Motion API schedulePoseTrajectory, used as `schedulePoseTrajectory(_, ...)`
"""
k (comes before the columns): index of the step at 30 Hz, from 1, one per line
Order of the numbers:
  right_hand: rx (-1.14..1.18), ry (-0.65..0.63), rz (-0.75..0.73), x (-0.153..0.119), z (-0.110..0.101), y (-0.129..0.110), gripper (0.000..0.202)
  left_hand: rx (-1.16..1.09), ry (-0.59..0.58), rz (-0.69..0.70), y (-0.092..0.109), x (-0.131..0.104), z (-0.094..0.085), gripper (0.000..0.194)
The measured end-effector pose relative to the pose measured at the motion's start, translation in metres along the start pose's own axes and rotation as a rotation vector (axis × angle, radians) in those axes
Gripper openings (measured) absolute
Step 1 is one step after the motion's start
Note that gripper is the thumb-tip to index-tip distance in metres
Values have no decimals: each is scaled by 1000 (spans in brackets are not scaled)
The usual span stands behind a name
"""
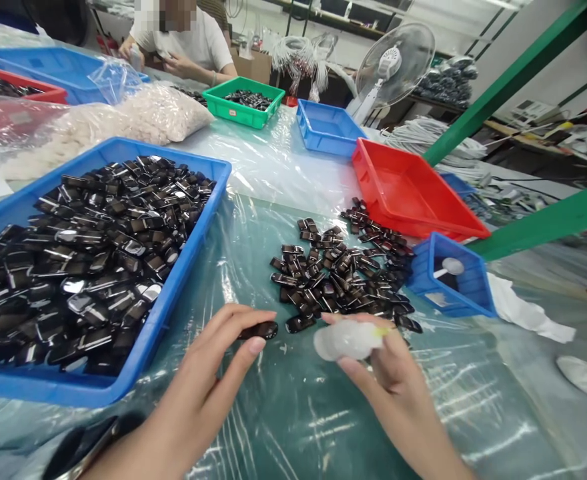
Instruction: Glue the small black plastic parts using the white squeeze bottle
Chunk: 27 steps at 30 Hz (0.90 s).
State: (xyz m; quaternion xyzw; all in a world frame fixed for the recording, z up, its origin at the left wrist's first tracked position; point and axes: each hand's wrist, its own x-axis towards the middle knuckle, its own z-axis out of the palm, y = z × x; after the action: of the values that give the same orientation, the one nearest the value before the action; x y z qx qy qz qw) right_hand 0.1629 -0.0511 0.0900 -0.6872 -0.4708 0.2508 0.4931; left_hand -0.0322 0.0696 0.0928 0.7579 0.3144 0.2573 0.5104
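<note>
Left hand (213, 363): we pinch a black piece (267, 330), long axis crosswise — just this side of the heap (341, 273) | right hand (398, 383): clamped on our blurred white bottle (346, 340), also crosswise | piece left of bottle — clear gap between.

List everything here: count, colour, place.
Table: one, green, beneath trays
Large tray: one, blue, left
Back trays: two-plus, blue, back
Red trays: two, red, left and right
Green tray: one, green, back centre
Small bin: one, blue, right
Black pieces: uncountable, black, centre and trays
Bag: one, clear, pale contents, back left
Fan: one, whitish, back
Cables: uncountable, white, back right
Bars: two, green, right
Co-worker: one, white top, back
Bottle: one, whitish, centre front
Left hand: one, bare, pinching black piece
Right hand: one, bare, around bottle
</note>
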Motion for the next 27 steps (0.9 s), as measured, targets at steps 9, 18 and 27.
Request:
schedulePoseTrajectory(9, -430, 235, -486, -8, 2, 2, 36, 11, 15, 29, -1, 0, 0, 25)
schedulePoseTrajectory(18, -875, -184, -746, 3, 39, -10, 35, 44, -30, 93, -1, -4, 1, 27)
schedulePoseTrajectory(27, -357, -77, -385, -3, 37, -29, 15, 74, -43, 232, -4, -8, 2, 27)
